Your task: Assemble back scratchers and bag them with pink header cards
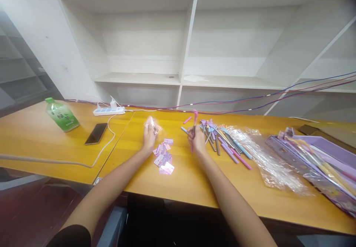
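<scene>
My left hand (149, 135) is closed round a small clear plastic sleeve (154, 125) raised just above the wooden table (178, 180). Below it lies a little heap of pink and purple cards (164, 157). My right hand (196, 137) is closed round a pink pen (194, 128), held upright with its shaped top uppermost. To the right of that hand several pens (225, 141) in pink, purple, blue and grey lie fanned out on the table, hand-shaped tops pointing away. A loose pink cap (187, 119) rests beyond my right hand.
Crumpled clear wrapping (267, 158) lies right of the pens, next to purple packages (314, 158). At the left stand a green bottle (61, 114), a dark phone (96, 133) and a white power strip (109, 110) with cables. White shelves (183, 80) back the table.
</scene>
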Tool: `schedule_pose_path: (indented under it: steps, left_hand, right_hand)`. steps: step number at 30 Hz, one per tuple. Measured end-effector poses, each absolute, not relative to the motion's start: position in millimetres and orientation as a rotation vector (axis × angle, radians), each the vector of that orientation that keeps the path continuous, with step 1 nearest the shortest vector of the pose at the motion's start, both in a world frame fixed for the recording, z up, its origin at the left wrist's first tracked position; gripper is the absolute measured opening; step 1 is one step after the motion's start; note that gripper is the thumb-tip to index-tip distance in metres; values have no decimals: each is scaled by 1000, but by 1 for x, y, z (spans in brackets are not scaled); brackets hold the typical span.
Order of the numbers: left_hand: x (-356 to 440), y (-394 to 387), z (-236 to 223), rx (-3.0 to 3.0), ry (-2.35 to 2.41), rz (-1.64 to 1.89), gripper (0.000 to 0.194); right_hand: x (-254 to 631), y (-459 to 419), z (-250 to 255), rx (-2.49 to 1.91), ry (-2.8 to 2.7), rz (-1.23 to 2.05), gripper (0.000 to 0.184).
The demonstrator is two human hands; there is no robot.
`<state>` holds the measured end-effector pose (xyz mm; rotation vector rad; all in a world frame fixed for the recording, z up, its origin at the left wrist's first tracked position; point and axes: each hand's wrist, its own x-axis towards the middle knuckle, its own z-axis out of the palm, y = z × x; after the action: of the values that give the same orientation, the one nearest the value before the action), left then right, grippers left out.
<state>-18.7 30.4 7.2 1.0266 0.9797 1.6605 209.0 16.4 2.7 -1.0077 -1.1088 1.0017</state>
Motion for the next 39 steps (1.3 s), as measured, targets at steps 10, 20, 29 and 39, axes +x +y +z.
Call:
schedule_pose_path:
  steps: [10, 20, 29, 39]
  left_hand:
    - [-19, 29, 5, 1175, 1061, 1770, 48]
    - [-16, 33, 2, 897, 859, 1682, 52]
    - [-15, 29, 4, 960, 799, 1595, 46]
    - [-12, 25, 2, 1059, 794, 1477, 51]
  right_hand:
    - [190, -7, 5, -1256, -2030, 351, 47]
    - [195, 1, 0, -1378, -1980, 333, 43]
    - [199, 3, -1, -1364, -1963, 368, 43]
    - [198, 3, -2, -1307, -1981, 402, 43]
